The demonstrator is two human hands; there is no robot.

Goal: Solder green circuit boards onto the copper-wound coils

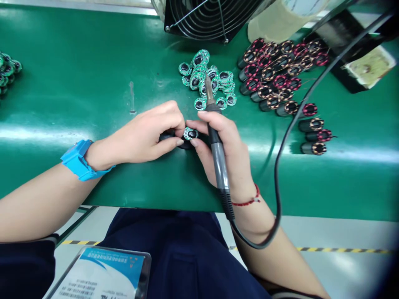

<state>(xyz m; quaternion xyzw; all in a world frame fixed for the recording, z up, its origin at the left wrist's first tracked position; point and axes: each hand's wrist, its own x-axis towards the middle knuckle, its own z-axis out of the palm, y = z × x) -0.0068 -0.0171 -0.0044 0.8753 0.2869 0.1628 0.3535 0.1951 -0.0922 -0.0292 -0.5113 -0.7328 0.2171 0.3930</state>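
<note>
At the table's front, my left hand (158,135) is closed, its thumb and forefinger pinching at a dark rounded part (186,145) that shows only partly. A small round green circuit board (190,133) with a black centre sits on top of that part, between my two hands. My right hand (227,145) has a soldering iron (220,162) lodged between thumb and forefinger, its tip pointing away from me over a pile of boards. The other fingertips of that hand touch the right edge of the circuit board.
Loose round circuit boards (199,77) are heaped beyond my hands. To their right stand several black cylinders with copper or red windings (280,79). A fan (215,18), a tape roll (274,20) and a sponge holder (369,68) line the back. The iron's cable (280,158) loops rightward.
</note>
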